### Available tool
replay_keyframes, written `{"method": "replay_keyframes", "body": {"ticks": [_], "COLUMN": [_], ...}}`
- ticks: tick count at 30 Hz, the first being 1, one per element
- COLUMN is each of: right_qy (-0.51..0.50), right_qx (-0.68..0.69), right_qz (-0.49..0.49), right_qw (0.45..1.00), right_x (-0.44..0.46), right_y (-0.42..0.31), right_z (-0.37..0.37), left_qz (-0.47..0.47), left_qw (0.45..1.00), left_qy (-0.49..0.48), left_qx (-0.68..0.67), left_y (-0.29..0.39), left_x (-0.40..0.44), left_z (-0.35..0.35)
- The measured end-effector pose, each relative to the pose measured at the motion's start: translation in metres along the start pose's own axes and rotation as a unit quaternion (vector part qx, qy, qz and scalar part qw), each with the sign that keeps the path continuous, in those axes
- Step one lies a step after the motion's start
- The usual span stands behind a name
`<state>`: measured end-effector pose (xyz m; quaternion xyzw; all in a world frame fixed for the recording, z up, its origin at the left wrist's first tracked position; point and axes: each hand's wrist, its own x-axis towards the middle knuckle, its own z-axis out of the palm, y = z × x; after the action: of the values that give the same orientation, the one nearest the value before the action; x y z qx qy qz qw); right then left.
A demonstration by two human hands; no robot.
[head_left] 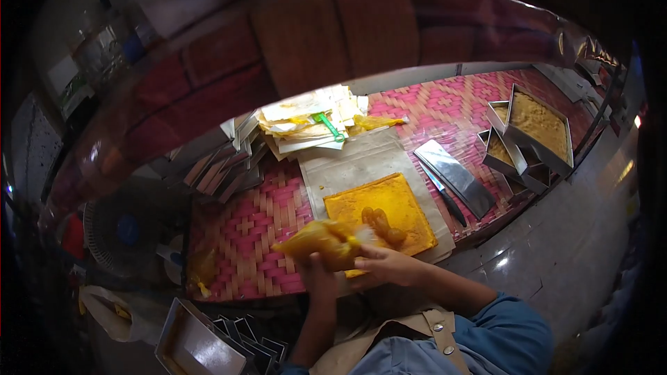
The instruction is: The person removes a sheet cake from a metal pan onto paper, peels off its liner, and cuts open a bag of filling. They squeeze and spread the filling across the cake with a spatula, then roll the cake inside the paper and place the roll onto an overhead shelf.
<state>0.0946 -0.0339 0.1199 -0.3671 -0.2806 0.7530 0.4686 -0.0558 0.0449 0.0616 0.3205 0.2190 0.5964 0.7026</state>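
A clear plastic piping bag (323, 243) full of golden-brown filling is held above the near edge of a flat yellow sheet cake (382, 201). My left hand (319, 272) is closed around its underside. With closed fingers, my right hand (381, 264) grips the gathered end, close to a yellow tie. A mound of brown filling (383, 228) lies in looped strands on the cake, just beyond the bag. Brown paper (326, 177) is spread beneath the cake. The bag hides the cake's near left corner.
A knife (445, 194) lies beside a metal slab (455, 177) to the right. Filled cake tins (538, 128) are stacked at the far right. Paper sheets (288, 128) bear a green tool (328, 127). More tins stand left (226, 167) and at lower left (201, 344).
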Motion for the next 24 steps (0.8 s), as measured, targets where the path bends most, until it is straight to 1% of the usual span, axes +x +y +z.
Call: {"method": "replay_keyframes", "body": {"ticks": [1, 2, 3, 4, 5, 6, 7, 8, 9, 10, 11, 12, 13, 14, 16, 17, 18, 19, 20, 22, 24], "right_qy": [-0.017, 0.015, 0.045, 0.073, 0.120, 0.167, 0.208, 0.247, 0.268, 0.287, 0.282, 0.293, 0.302, 0.331, 0.419, 0.415, 0.419, 0.425, 0.428, 0.435, 0.436], "right_qx": [-0.162, -0.284, -0.248, -0.214, -0.227, -0.238, -0.241, -0.243, -0.301, -0.355, -0.356, -0.441, -0.520, -0.571, -0.659, -0.679, -0.687, -0.689, -0.690, -0.686, -0.674], "right_qz": [-0.071, -0.140, -0.125, -0.110, -0.145, -0.181, -0.208, -0.237, -0.247, -0.257, -0.264, -0.283, -0.299, -0.217, -0.299, -0.195, -0.206, -0.200, -0.193, -0.197, -0.229], "right_qw": [0.984, 0.949, 0.959, 0.968, 0.955, 0.940, 0.925, 0.908, 0.882, 0.852, 0.851, 0.800, 0.740, 0.719, 0.548, 0.574, 0.557, 0.552, 0.550, 0.550, 0.551], "right_x": [0.004, 0.007, 0.009, 0.012, 0.021, 0.036, 0.052, 0.069, 0.088, 0.110, 0.135, 0.163, 0.182, 0.195, 0.263, 0.267, 0.280, 0.285, 0.289, 0.289, 0.282], "right_y": [-0.003, -0.006, -0.017, -0.034, -0.048, -0.060, -0.074, -0.088, -0.102, -0.114, -0.122, -0.130, -0.140, -0.151, -0.144, -0.152, -0.154, -0.154, -0.155, -0.158, -0.164], "right_z": [-0.012, -0.026, -0.040, -0.054, -0.074, -0.094, -0.108, -0.119, -0.128, -0.134, -0.142, -0.149, -0.147, -0.138, -0.177, -0.166, -0.172, -0.173, -0.175, -0.178, -0.181], "left_qz": [0.057, 0.114, 0.115, 0.165, 0.209, 0.213, 0.232, 0.242, 0.209, 0.216, 0.252, 0.287, 0.269, 0.277, 0.348, 0.336, 0.344, 0.360, 0.373, 0.365, 0.370], "left_qw": [0.997, 0.990, 0.990, 0.952, 0.877, 0.876, 0.771, 0.630, 0.640, 0.639, 0.636, 0.633, 0.643, 0.640, 0.710, 0.691, 0.687, 0.692, 0.698, 0.692, 0.698], "left_qy": [0.038, 0.077, 0.075, 0.128, 0.177, 0.177, 0.140, 0.099, 0.133, 0.136, 0.132, 0.130, 0.141, 0.148, 0.130, 0.141, 0.146, 0.146, 0.143, 0.138, 0.135], "left_qx": [0.020, 0.041, 0.042, 0.222, 0.394, 0.394, 0.576, 0.731, 0.727, 0.726, 0.717, 0.707, 0.703, 0.701, 0.598, 0.624, 0.624, 0.608, 0.594, 0.607, 0.599], "left_y": [0.003, 0.006, 0.010, 0.012, 0.015, 0.019, 0.022, 0.023, 0.015, 0.015, 0.017, 0.019, 0.022, 0.020, 0.017, 0.022, 0.021, 0.021, 0.021, 0.022, 0.021], "left_x": [0.005, 0.008, 0.015, 0.025, 0.030, 0.030, 0.031, 0.032, 0.029, 0.031, 0.029, 0.028, 0.025, 0.025, 0.025, 0.021, 0.022, 0.021, 0.020, 0.018, 0.016], "left_z": [-0.006, -0.015, -0.033, -0.057, -0.077, -0.088, -0.097, -0.107, -0.117, -0.111, -0.103, -0.095, -0.088, -0.089, -0.095, -0.087, -0.090, -0.092, -0.094, -0.094, -0.092]}}
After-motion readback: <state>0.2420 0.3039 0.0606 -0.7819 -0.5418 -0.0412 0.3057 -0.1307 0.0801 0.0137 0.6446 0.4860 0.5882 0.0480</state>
